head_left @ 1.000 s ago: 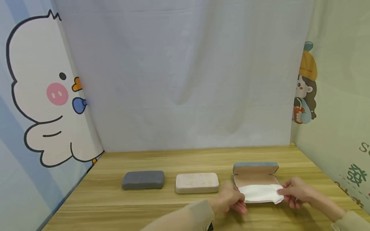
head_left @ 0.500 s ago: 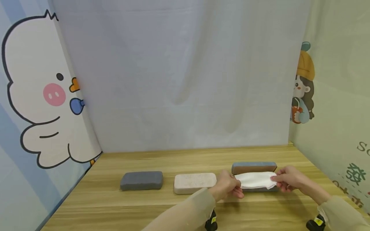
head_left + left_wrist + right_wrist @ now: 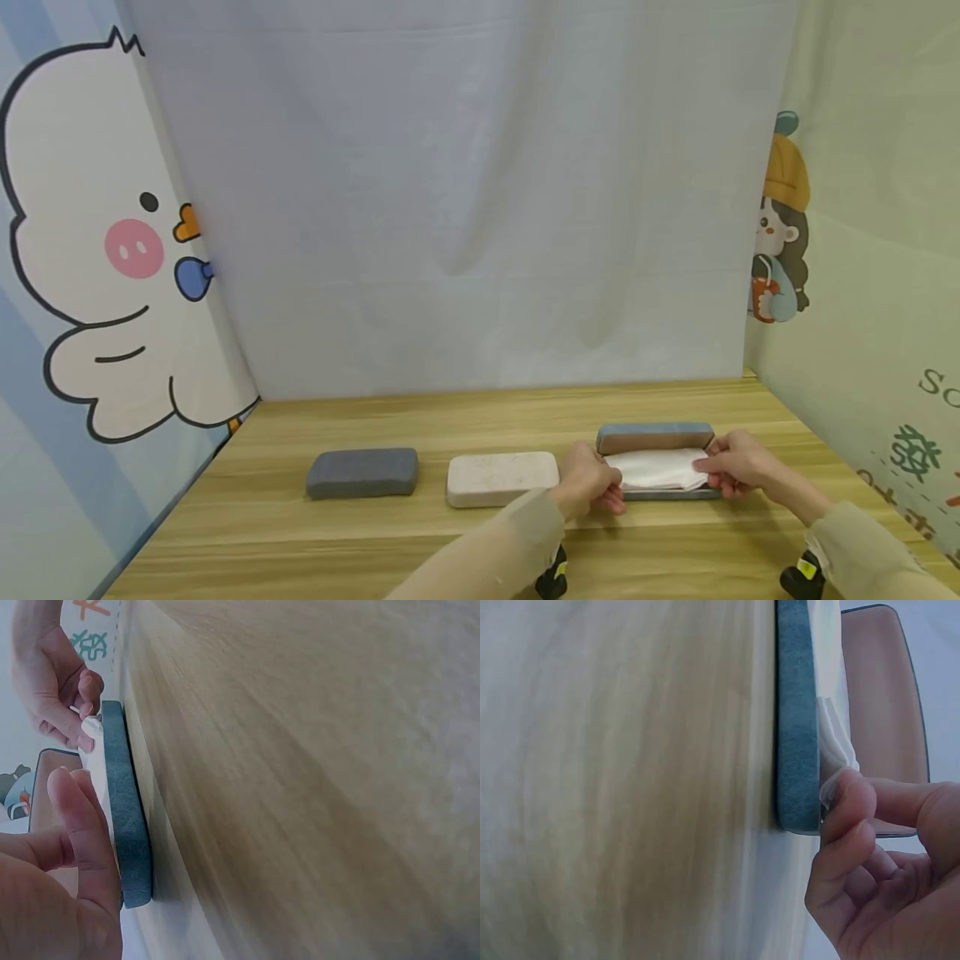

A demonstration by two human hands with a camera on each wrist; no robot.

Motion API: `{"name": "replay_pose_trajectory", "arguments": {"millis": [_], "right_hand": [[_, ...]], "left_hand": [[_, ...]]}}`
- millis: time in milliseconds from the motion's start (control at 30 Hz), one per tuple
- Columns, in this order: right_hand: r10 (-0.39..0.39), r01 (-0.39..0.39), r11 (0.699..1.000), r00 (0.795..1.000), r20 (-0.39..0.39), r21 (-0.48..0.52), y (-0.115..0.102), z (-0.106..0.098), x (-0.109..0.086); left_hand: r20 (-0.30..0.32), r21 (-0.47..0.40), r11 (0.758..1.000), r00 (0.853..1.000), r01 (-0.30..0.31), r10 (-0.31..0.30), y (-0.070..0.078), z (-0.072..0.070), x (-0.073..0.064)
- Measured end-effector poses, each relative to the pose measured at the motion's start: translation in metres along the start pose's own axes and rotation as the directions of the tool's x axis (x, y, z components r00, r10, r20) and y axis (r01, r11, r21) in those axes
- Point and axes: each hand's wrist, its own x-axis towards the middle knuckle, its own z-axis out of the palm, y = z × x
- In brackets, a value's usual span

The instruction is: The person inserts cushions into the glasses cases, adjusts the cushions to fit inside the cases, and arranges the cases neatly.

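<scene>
A blue glasses case (image 3: 671, 495) stands open at the right of the table, its lid tilted up behind and its lining pinkish beige. Inside its lower half lies a folded white cloth (image 3: 651, 469). My left hand (image 3: 589, 482) pinches the cloth at its left end; in the left wrist view, that hand's own fingers hide the grip. At the other end my right hand (image 3: 738, 467) pinches the cloth's corner between thumb and forefinger. The right wrist view shows this cloth corner (image 3: 835, 742) just inside the case's front wall (image 3: 796, 727).
Left of the open case, a cream glasses case (image 3: 502, 479) lies closed, close to my left hand. Farther left sits a closed dark grey case (image 3: 362, 473). A pale curtain (image 3: 465, 208) hangs behind the wooden table (image 3: 360, 550).
Both hands have carried the cloth away from me, from over the case's front edge, and lowered it into the case's bottom half. The two closed cases have stayed put.
</scene>
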Motion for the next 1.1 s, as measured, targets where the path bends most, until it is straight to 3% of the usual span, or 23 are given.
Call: {"name": "replay_pose_trajectory", "arguments": {"millis": [467, 767, 967, 1100], "right_hand": [[-0.004, 0.001, 0.999, 0.995, -0.097, -0.037, 0.002, 0.005, 0.001], [-0.054, 0.042, 0.996, 0.988, -0.145, -0.084, 0.006, 0.010, 0.006], [-0.115, 0.091, 0.987, 0.974, -0.194, -0.130, 0.011, 0.015, 0.006], [-0.135, 0.103, 0.981, 0.970, -0.200, -0.162, 0.011, 0.013, 0.005]], "left_hand": [[-0.032, 0.146, 0.986, 0.996, -0.078, 0.083, -0.004, 0.002, 0.005], [-0.094, 0.289, 0.955, 0.991, -0.061, 0.092, -0.006, 0.004, 0.005], [-0.091, 0.302, 0.952, 0.992, -0.052, 0.083, -0.008, 0.006, 0.006], [-0.061, 0.267, 0.963, 0.996, -0.047, 0.066, -0.008, 0.004, 0.007]]}}
